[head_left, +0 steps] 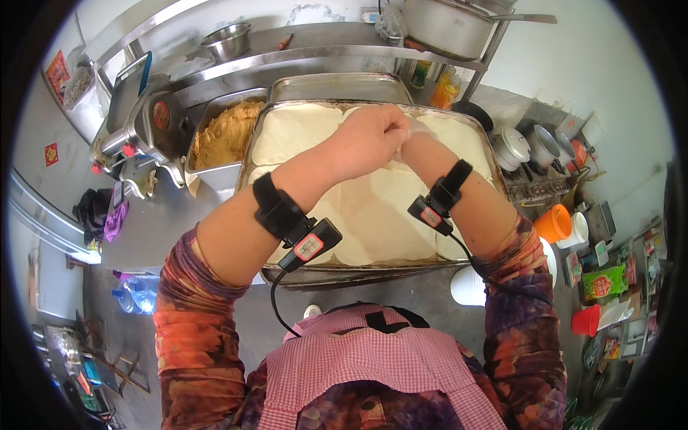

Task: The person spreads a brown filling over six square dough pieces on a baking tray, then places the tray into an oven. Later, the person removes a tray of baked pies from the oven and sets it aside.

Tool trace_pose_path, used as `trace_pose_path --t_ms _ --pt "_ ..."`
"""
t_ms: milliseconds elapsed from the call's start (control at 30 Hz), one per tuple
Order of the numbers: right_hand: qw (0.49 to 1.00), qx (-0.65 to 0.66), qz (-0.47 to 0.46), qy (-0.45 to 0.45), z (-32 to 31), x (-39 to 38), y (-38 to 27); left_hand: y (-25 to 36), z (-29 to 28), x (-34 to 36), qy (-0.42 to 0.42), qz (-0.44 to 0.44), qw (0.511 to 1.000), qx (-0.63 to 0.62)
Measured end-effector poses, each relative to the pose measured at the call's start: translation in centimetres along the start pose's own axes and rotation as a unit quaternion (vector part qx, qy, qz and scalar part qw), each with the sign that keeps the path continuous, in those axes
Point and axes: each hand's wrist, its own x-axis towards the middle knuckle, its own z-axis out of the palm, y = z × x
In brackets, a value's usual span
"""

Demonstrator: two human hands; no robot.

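My left hand (367,142) is above the middle of a large metal tray, fingers curled closed. At its fingertips it meets my right hand (417,133), most of which is hidden behind it. Thin translucent plastic (424,127), perhaps a glove, shows around the right hand; what the left fingers pinch cannot be made out. Pale, flat dough sheets (380,218) cover the large tray (387,268) below. Both wrists carry black straps with small devices and cables.
Left of the tray stands a metal pan (247,93) of brown paste (228,135), beside a metal machine (154,118). Another tray (340,87) lies behind. A shelf above holds a steel bowl (227,41) and large pot (448,27). Smaller pots (512,147) stand right.
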Motion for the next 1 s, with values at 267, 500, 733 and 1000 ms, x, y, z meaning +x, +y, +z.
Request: trace_pose_path --t_ms 267,500,733,1000 --pt "0.986 -0.059 -0.148 0.056 -1.9 -5.4 -0.5 1.8 3.2 -1.1 0.015 -0.023 0.999 0.023" --pt "0.890 -0.122 -0.364 0.245 2.2 -1.4 2.4 -1.4 -2.6 -9.6 0.170 -0.012 0.983 0.061" --pt "0.974 -0.149 -0.134 0.104 1.0 -2.3 2.8 -9.4 -6.7 -21.1 0.316 -0.132 0.908 0.241" --pt "0.881 0.455 -0.106 -0.074 0.2 -9.8 1.7 -15.0 -7.8 -22.2 0.331 -0.105 0.898 0.270"
